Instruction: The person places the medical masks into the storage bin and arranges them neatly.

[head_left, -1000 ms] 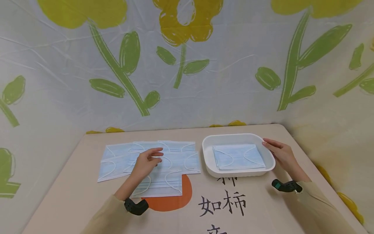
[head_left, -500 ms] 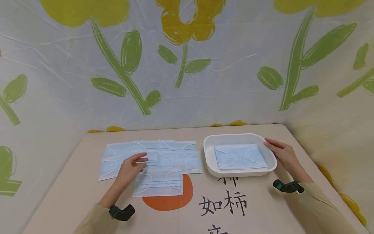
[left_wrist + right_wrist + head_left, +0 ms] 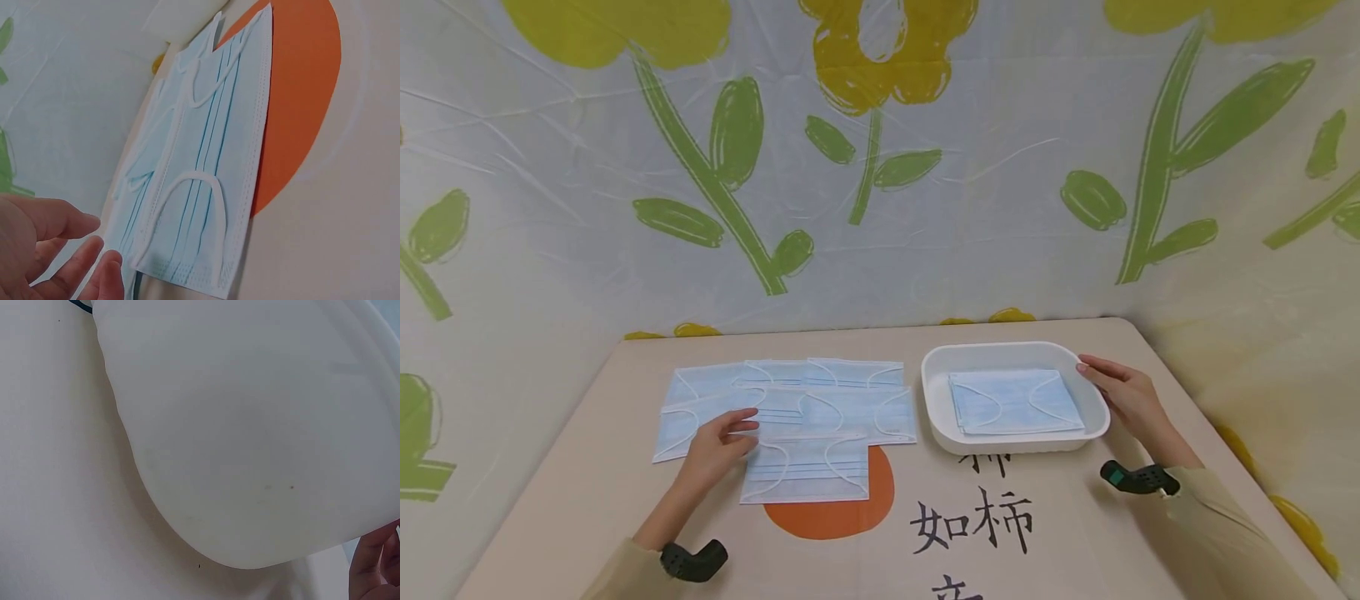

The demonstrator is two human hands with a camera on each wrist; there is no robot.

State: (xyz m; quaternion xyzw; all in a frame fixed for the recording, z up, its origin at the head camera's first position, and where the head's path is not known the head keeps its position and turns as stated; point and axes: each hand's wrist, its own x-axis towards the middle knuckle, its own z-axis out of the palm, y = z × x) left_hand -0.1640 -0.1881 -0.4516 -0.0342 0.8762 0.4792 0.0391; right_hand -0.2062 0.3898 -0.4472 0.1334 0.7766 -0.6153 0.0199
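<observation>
My left hand (image 3: 711, 454) hovers over the left front of a spread of blue face masks (image 3: 805, 471), its fingers loosely bent and nothing between them. The left wrist view shows the thumb and fingertips apart, beside the nearest face mask (image 3: 206, 162) with its white ear loops. On the right, my right hand (image 3: 1127, 400) holds the right rim of a white plastic tray (image 3: 1018, 446). A small stack of face masks (image 3: 1015, 404) lies flat inside it. In the right wrist view the tray wall (image 3: 250, 456) fills most of the picture, with the fingers (image 3: 369, 562) at its edge.
The beige table (image 3: 587, 442) carries a printed orange shape (image 3: 820, 521) and black characters (image 3: 973, 521) in front of the masks and tray. Behind it hangs a white cloth (image 3: 970, 225) with printed flowers.
My left hand has drawn back left and toward me, away from the middle of the spread masks. The right hand stays at the tray, which keeps its place.
</observation>
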